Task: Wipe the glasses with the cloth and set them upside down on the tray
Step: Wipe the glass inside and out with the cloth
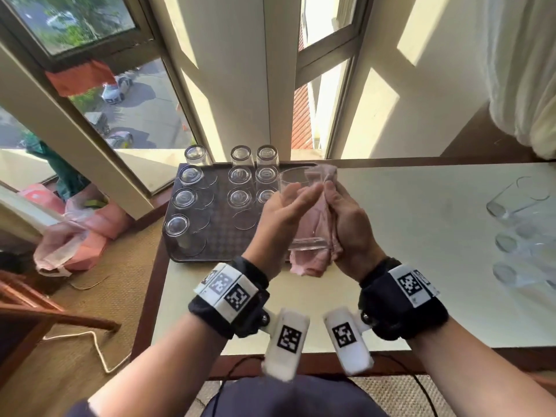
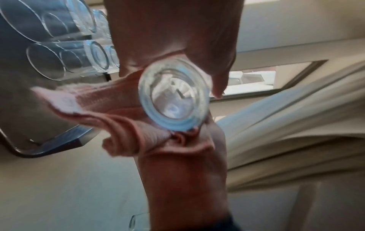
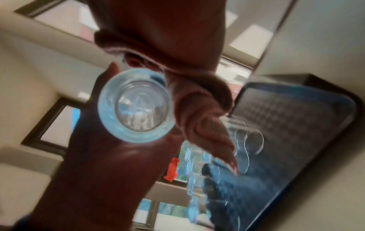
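A clear glass (image 1: 301,236) is held up over the table, mouth pointing away from me, and my left hand (image 1: 285,209) grips it round its side. My right hand (image 1: 346,224) holds a pink cloth (image 1: 310,264) against the right side of the glass, with the cloth's end hanging below. The left wrist view shows the thick base of the glass (image 2: 173,95) with the cloth (image 2: 122,112) beside it. In the right wrist view the base of the glass (image 3: 136,107) and the bunched cloth (image 3: 197,101) also show. The dark tray (image 1: 228,236) lies just left of my hands.
Several glasses (image 1: 183,200) stand upside down in rows on the tray. Three more glasses (image 1: 511,206) lie on their sides at the right of the white table (image 1: 406,251). Window frames rise behind the table, and a curtain (image 1: 526,70) hangs at the far right.
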A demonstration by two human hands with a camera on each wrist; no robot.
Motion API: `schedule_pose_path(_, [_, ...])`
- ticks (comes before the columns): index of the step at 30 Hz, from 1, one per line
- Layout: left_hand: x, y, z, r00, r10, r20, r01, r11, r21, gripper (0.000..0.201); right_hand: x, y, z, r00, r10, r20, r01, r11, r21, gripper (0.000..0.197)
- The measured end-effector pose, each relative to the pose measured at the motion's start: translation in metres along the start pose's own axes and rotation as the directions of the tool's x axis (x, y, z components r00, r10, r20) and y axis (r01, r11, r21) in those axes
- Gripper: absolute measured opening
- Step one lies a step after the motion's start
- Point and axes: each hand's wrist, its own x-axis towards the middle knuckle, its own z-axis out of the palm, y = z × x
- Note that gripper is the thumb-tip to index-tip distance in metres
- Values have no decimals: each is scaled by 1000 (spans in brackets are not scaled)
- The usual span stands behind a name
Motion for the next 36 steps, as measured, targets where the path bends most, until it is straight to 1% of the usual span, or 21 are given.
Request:
schedule_pose_path(1, [0,1,-1,999,-13,38,15,999,-52,60,-4,0,0,998,63,25,-64,995,81,45])
schedule_pose_path(3, [1,3,0,1000,-3,26,6,992,-126,56,-8,4,-2,985,156,69,-167,964,209,48])
schedule_pose_path(5, [1,1,2,997,76,14,-73,988,-132,59,-10,6,-4,977,198,80,-212,947,239,50])
schedule_pose_path(8, [-1,-2,-3,970,204,132,-207,978,6,60,-10,4,-10,969,239,69,-249,938,241,46])
schedule_pose_path(9, [-1,-6,-5,963,219,159,-230,971,58,65,-9,3,-12,963,265,43,-268,933,242,43])
schedule_pose_path(12, [2,-18,-5,951,214,224,-261,942,211,92,-5,4,-15,935,338,-104,-316,931,183,30])
schedule_pose_path(14, [4,-25,-4,944,201,262,-271,926,264,93,-4,5,-16,921,320,-221,-299,946,125,17])
schedule_pose_path(15, [4,-26,-3,939,201,278,-279,919,278,91,-4,6,-18,918,283,-277,-271,959,82,11])
schedule_pose_path(18, [6,-26,-2,931,220,292,-310,899,308,89,-9,6,-23,910,172,-377,-234,964,-124,9])
schedule_pose_path(20, [7,-25,-1,929,222,297,-316,893,322,89,-10,5,-28,912,131,-388,-224,953,-204,15])
schedule_pose_path(23, [12,-22,-3,932,224,285,-322,872,368,87,-6,4,-40,934,97,-343,-196,944,-266,33])
schedule_pose_path(25, [15,-23,-8,933,206,296,-317,860,401,92,-5,2,-49,952,91,-294,-180,939,-294,50])
schedule_pose_path(26, [16,-25,-12,935,187,300,-304,861,409,94,-4,0,-52,956,75,-282,-160,943,-290,54])
schedule_pose_path(27, [15,-26,-16,940,165,297,-283,864,416,94,-5,-4,-56,959,52,-278,-135,949,-287,53])
schedule_pose_path(29, [14,-26,-25,953,128,274,-246,857,453,89,-12,-15,-60,968,11,-252,-92,945,-314,39])
schedule_pose_path(31, [12,-25,-31,960,97,265,-229,816,532,84,-18,-22,-66,985,-31,-169,-38,920,-390,23])
schedule_pose_path(32, [12,-25,-33,960,77,270,-223,792,568,81,-20,-23,-70,989,-95,-113,29,874,-485,20])
schedule_pose_path(33, [12,-25,-34,957,60,283,-224,774,593,79,-21,-24,-73,979,-200,-34,133,762,-633,25])
schedule_pose_path(34, [12,-26,-35,952,49,303,-233,757,610,78,-21,-24,-73,951,-295,91,253,578,-776,31])
schedule_pose_path(35, [12,-27,-36,946,41,323,-245,744,621,78,-20,-23,-73,913,-331,240,361,378,-852,34])
schedule_pose_path(36, [12,-27,-36,941,33,337,-252,734,630,79,-21,-23,-70,877,-325,355,436,225,-871,38])
